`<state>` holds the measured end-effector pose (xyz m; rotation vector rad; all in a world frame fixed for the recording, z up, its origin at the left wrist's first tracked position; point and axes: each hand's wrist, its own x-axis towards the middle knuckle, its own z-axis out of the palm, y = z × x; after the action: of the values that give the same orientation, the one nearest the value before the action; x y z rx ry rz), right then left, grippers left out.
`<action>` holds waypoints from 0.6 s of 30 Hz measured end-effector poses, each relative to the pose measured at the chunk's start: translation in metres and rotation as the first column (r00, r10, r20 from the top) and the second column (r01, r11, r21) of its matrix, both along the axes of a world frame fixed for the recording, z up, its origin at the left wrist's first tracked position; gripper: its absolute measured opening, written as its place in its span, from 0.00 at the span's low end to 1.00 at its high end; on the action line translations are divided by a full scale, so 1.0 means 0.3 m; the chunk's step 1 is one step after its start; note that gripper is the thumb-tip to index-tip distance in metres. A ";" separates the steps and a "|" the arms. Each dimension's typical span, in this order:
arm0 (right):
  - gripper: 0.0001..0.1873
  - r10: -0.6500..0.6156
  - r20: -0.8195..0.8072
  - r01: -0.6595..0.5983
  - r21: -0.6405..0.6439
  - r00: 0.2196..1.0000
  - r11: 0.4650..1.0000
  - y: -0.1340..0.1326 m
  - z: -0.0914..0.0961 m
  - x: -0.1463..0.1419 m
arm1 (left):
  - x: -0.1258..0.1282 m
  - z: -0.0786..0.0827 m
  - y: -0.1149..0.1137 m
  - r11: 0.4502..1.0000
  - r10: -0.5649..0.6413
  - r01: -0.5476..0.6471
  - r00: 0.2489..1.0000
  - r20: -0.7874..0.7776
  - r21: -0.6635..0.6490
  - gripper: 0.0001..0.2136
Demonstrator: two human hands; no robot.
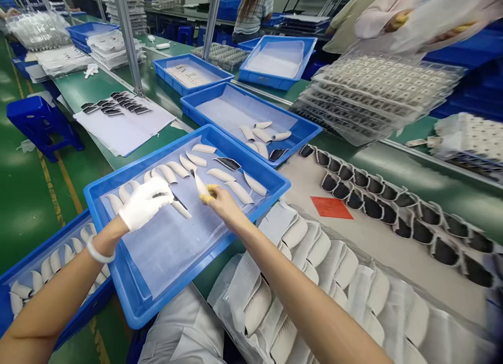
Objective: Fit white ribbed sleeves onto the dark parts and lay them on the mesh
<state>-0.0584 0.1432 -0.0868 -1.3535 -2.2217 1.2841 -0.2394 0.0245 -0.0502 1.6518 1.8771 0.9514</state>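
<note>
My left hand (146, 202), in a white glove, is closed on a curved white shell piece with a dark inner edge (181, 209). Yellow finger covers show on my right hand (220, 200), whose fingertips pinch a second curved white shell piece (201, 187) with a dark tip. Both hands are above a blue tray (188, 269) lined with a pale ribbed sheet. Several more white shells (220, 174) lie in it, along its far side. One piece (227, 163) rests with its dark side up.
Another blue tray (251, 105) with white shells stands behind; a third (11, 285) sits lower left. Wrapped white parts (271, 296) fill a tray near my right arm. Dark-lensed pieces (373, 206) stand in rows near a red card (332, 207). A co-worker's gloved hand (398, 21) is beyond stacked clear trays (373, 97).
</note>
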 end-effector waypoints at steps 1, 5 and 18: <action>0.12 0.048 -0.077 -0.053 -0.071 0.996 0.996 -0.054 0.026 0.020 | 0.001 0.022 -0.037 0.998 -0.031 0.029 0.999 0.031 0.056 0.06; 0.19 0.063 -0.411 -0.224 -0.356 0.909 0.907 -0.261 0.104 0.086 | 0.039 0.059 -0.133 0.986 -0.108 0.094 0.989 0.101 0.134 0.05; 0.30 -0.314 -0.546 -0.081 -0.581 0.777 0.810 -0.509 0.155 0.163 | 0.215 0.067 -0.247 0.986 -0.016 -0.023 0.971 0.238 0.162 0.13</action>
<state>-0.0095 -0.0095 -0.0404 -0.9699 -1.3024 2.0897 -0.1749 -0.0495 -0.0302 1.5449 1.6794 1.2755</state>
